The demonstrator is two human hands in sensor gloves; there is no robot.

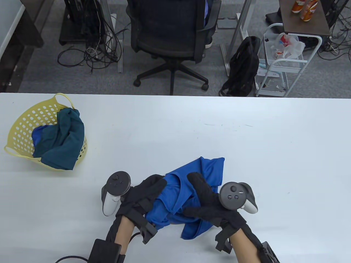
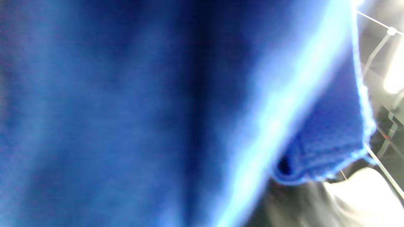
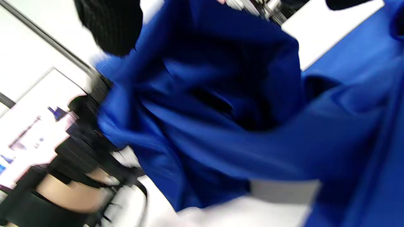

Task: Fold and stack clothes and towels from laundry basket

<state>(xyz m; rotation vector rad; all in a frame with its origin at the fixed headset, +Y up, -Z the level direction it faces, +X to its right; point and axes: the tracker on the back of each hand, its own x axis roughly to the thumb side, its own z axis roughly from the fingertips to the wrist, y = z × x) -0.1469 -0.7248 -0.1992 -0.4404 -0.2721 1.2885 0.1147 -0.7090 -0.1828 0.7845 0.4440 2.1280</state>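
Near the front edge of the white counter [image 1: 246,142], both gloved hands are buried in a bright blue garment [image 1: 192,191] that lies bunched and rumpled, its far corner spreading out flat toward the middle of the counter. Left hand [image 1: 145,194] comes in from the garment's left side, fingers curled over the cloth with fabric gathered under them, so its grip is closed on the blue garment. Right hand [image 1: 205,202] works from the right side, one finger stretched out along the top of the cloth and the thumb pressing lower down, a fold of blue pinched between them. Trackers ride on the backs of both hands, turned outward.

Over on the left wrist view, almost everything is blurred blue cloth [image 2: 157,113], right up against the lens, with a hemmed corner hanging at the right. From the right wrist view, deep blue folds [image 3: 221,126] fill the middle, and a dark gloved fingertip [image 3: 110,25] sits at the top against the fabric; the picture is smeared, so finer detail is lost.

Back at the far left of the counter, a yellow perforated laundry basket [image 1: 30,120] lies tipped on its side, well apart from the hands. A teal towel [image 1: 64,139] spills from its mouth onto the counter, with another blue piece [image 1: 38,137] tucked inside behind it.

Beyond the counter stands a black office chair [image 1: 170,33].
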